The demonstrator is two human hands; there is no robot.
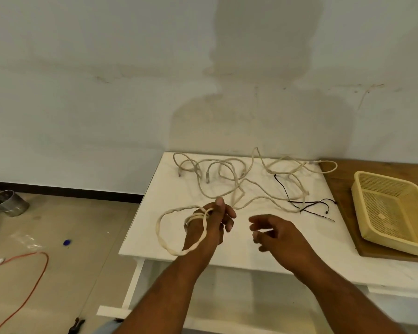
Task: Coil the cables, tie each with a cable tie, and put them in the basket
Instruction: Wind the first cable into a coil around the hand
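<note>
Where the floor shows at the far left, we see a metal can (pixel 9 203) lying by the wall. Nearer to us an orange cord (pixel 45 263) curves across the tiles, with a small blue cap (pixel 67 242) to its right and a black tool (pixel 76 325) at the near edge of the view.

Right of these stands the white table (pixel 169 184). Over its near left part our left hand (pixel 212 222) is raised, thumb pointing up and fingers curled. It holds the cream cable (pixel 198 216), which is wound round the palm in several turns. One large loop hangs out to the left and reaches the near edge of the tabletop. From the hand, the cable runs off towards the far side and joins the loose cables (pixel 237 186), a cream tangle spread along the far half of the table.

Just right of the left hand, and apart from it, our right hand (pixel 273 233) hovers above the table with its fingers relaxed and slightly bent, grasping nothing.

Farther right, the black cable ties (pixel 309 202) lie on the table beside the tangle. At the right edge, a wooden board (pixel 340 179) carries the yellow basket (pixel 381 177). No cable lies in the basket.
</note>
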